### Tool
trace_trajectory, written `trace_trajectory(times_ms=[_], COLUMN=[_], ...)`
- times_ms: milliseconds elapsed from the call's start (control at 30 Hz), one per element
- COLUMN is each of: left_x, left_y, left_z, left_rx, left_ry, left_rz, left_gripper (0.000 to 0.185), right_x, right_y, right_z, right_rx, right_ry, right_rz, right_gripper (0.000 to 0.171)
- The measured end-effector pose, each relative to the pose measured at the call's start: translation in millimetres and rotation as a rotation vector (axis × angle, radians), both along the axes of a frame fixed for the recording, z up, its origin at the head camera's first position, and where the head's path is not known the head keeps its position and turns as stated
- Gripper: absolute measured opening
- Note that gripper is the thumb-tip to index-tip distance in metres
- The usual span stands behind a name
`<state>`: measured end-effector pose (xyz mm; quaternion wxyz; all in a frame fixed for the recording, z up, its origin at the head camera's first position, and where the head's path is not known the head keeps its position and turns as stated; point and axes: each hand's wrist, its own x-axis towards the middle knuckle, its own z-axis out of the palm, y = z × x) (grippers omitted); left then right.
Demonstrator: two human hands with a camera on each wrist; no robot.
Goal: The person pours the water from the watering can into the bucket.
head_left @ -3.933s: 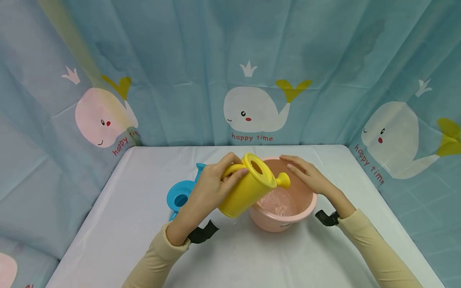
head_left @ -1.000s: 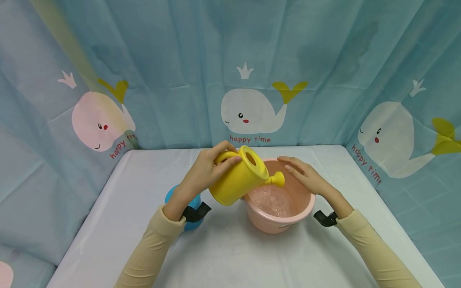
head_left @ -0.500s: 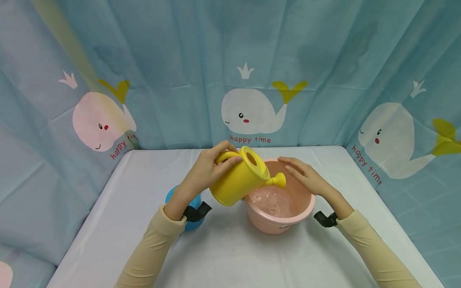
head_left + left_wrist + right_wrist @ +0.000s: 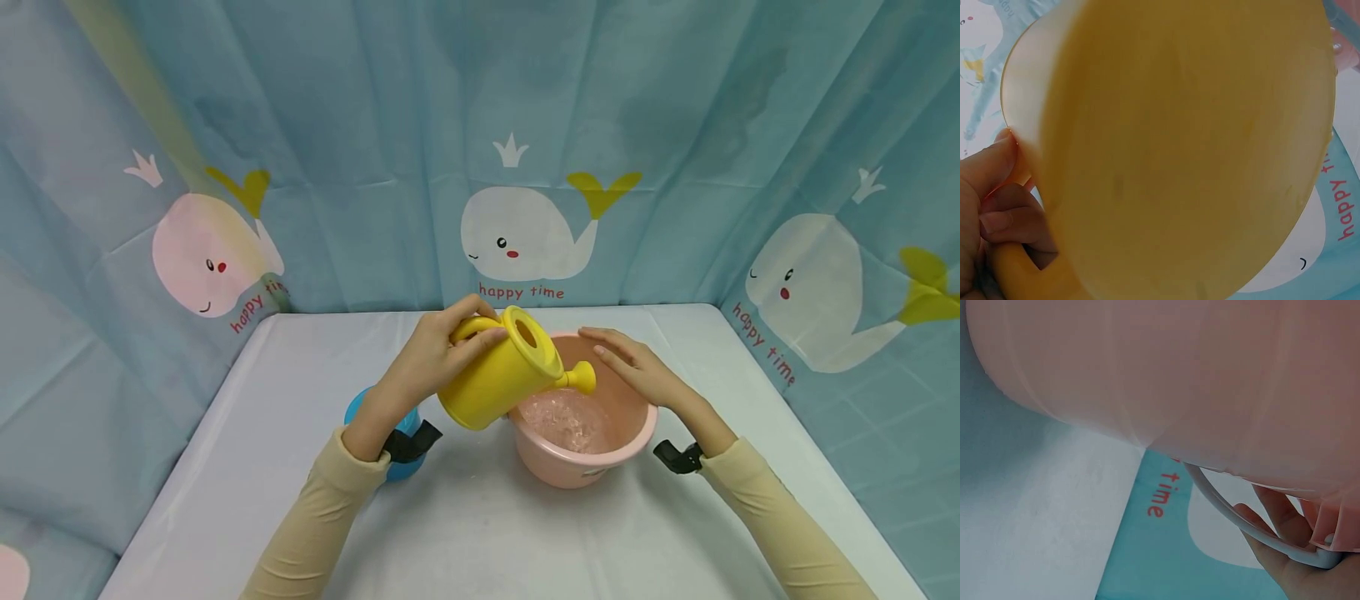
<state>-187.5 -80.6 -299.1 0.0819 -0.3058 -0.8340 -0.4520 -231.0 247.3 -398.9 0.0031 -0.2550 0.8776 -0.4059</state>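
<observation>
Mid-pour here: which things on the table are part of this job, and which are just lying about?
In use:
yellow watering can, tilted, gripped by left hand
pink bucket, water inside, steadied by right hand

Lying about:
blue container behind the left wrist
whale curtain

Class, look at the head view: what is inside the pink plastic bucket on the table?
The pink plastic bucket holds rippling, bubbly water, under the spout of the tilted yellow plastic watering can. The can's body hides the bucket's near-left rim and whatever lies beneath it.
</observation>
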Motion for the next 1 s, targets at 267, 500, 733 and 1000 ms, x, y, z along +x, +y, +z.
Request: trace_trajectory(times_ms=[267,500,733,1000], left_x=[0.0,0.6,1.6,2.7], left_y=[-1.0,-2.0,-2.7,-3.6], left_z=[-1.5,-3.7,-5.0,-6.2], left_rx=[0.009,0.019,0.039,0.053], left_ry=[0.035,0.043,0.04,0.04], left_rz=[0.007,0.01,0.012,0.015], left_gripper=[0.017,0.017,0.018,0.018], right_x=[0.9,1.5,0.3,2.3], right_y=[-0.9,-0.8,-0.2,-2.1], right_z=[2.8,4.2,1.9,3.8], right_rx=[0.014,0.015,0.01,0.001], right_ry=[0.005,0.011,-0.003,0.003], right_rz=[0.003,0.008,0.004,0.007], right_gripper=[0.039,0.039,0.039,0.038])
